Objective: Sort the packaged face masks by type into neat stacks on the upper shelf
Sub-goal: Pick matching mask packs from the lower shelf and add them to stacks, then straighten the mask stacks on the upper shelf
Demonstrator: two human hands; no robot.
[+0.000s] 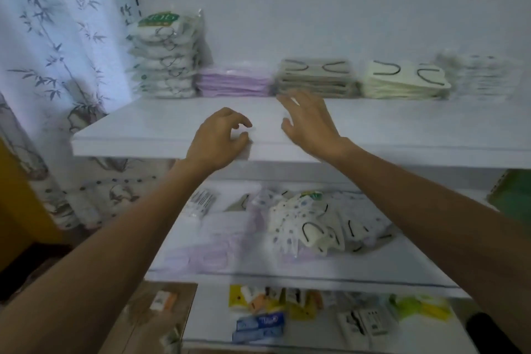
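Along the back of the white upper shelf (143,129) stand several stacks of packaged masks: a tall patterned white stack (165,57), a low purple stack (234,82), a grey stack (316,76), a cream stack (402,80) and a blurred white stack (482,75). My left hand (219,139) hovers over the shelf's front edge, fingers loosely curled, holding nothing. My right hand (309,121) is spread with straight fingers just in front of the grey stack, empty. On the lower shelf (316,276) lie loose purple packs (218,238) and a jumble of dotted and cream masks (316,227).
A curtain with bamboo print (51,52) hangs at the left. Below the lower shelf, small colourful packets (273,302) and a blue pack (260,325) lie on the bottom shelf, beside a cardboard box (149,319). The front half of the upper shelf is bare.
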